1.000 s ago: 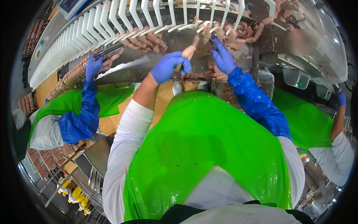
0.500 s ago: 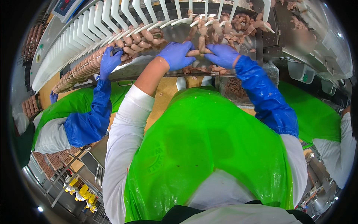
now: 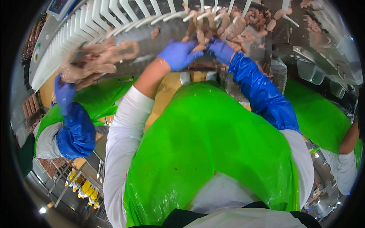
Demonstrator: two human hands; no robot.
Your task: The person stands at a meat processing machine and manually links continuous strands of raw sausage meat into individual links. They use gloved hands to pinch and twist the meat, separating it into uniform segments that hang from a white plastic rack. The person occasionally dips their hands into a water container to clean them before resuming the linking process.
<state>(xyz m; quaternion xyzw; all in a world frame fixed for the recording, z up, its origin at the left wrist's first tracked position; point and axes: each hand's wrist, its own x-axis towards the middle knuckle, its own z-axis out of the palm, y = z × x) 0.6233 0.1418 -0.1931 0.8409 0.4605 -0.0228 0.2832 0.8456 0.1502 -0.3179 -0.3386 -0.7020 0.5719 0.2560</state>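
Note:
My left hand (image 3: 180, 55), in a purple glove, is closed on a pinkish sausage link (image 3: 198, 48) just below the white hooks. Close beside it, my right hand (image 3: 221, 51), gloved the same way with a blue sleeve over the forearm, has its fingers curled at the same linked string; its fingertips are partly hidden. A sausage string (image 3: 200, 31) hangs down from the hooks toward both hands. More links (image 3: 236, 29) dangle from hooks to the right, above the metal tray (image 3: 159, 45).
White hooks (image 3: 102, 17) curve along a rail at the far side. At left a co-worker's gloved hand (image 3: 65, 93) holds a bundle of sausages (image 3: 95, 60). Loose sausages (image 3: 258, 19) lie at the back right. A clear plastic-lined container (image 3: 278, 72) stands right of my arm.
The co-worker's sausages have come off the hooks at left and swung nearer that person. My hands have shifted slightly, the right one inward and up. The hook row has moved rightward in view.

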